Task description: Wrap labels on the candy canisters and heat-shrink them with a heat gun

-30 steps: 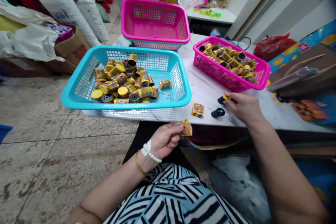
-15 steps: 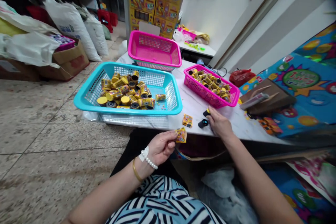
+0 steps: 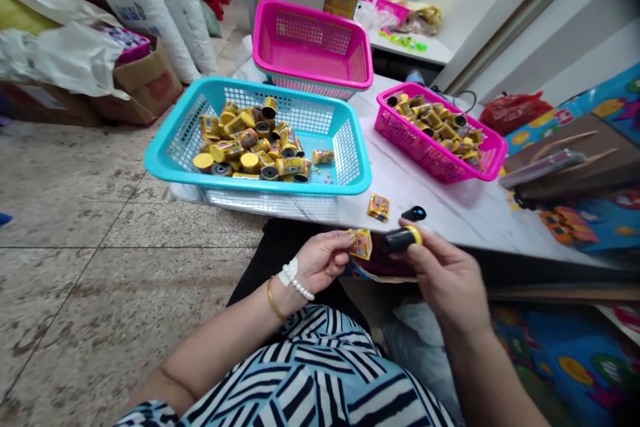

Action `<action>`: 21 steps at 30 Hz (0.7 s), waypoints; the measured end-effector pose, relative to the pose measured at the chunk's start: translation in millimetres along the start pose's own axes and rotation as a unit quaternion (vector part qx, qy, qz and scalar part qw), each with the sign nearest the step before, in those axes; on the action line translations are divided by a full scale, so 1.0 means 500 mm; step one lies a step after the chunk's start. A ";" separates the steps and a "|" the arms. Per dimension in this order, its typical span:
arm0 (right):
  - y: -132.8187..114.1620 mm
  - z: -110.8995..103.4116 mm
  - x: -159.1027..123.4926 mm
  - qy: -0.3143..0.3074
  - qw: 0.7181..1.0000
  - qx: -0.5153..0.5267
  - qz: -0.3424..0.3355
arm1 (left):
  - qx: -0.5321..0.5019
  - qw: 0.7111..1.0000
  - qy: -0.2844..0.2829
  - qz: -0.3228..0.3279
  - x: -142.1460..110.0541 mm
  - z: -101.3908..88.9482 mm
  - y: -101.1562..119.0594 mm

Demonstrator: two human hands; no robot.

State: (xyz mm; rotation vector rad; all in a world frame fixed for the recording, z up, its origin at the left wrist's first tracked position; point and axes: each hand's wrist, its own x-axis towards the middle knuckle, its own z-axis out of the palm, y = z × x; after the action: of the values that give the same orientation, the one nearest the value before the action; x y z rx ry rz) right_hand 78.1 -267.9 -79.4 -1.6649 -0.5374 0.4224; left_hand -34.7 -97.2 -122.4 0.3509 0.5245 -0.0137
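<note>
Between thumb and fingers, my left hand (image 3: 325, 260) pinches a yellow printed wrapper label (image 3: 361, 243) just beyond the table's front edge. Close to its right, my right hand (image 3: 450, 270) grips a small black canister with a yellow cap (image 3: 403, 239), tipped on its side with the black end toward the label. The two do not visibly touch. On the table behind them lie a stack of matching printed labels (image 3: 379, 207) and a second black canister (image 3: 414, 213) with a blue spot on its end.
A blue basket (image 3: 260, 185) holds several yellow-labelled canisters and some tiny coloured beads. To the right, a pink basket (image 3: 435, 159) is heaped with similar canisters. Stacked baskets with a pink one on top (image 3: 313, 67) stand behind. An open cardboard display box (image 3: 575, 147) sits at far right.
My right hand has lifted the yellow-capped canister off the table and brought it toward the label. My left hand keeps its pinch on the label. The head view tilted up, then back down.
</note>
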 end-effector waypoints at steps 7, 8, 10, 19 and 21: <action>0.039 0.037 -0.004 -0.039 0.990 0.087 0.100 | 0.005 1.000 -0.002 -0.004 0.011 -0.005 -0.003; 0.039 0.039 -0.002 -0.035 0.991 0.078 0.101 | 0.001 1.000 -0.002 -0.004 0.012 -0.006 -0.004; 0.037 0.047 -0.002 -0.005 0.996 0.043 0.084 | -0.009 1.000 -0.005 -0.008 0.013 -0.009 -0.004; 0.042 0.085 -0.019 0.040 0.997 -0.044 -0.039 | -0.004 1.000 -0.003 -0.008 0.018 -0.014 -0.004; 0.049 0.087 -0.021 0.040 0.996 -0.061 -0.056 | -0.013 1.000 -0.003 -0.008 0.020 -0.018 -0.002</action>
State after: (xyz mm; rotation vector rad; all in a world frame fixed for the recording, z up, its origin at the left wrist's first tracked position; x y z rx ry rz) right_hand 47.8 -241.6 -110.6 -1.7508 -0.6025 0.2442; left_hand -30.2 -94.6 -135.0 0.3206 0.5208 -0.0236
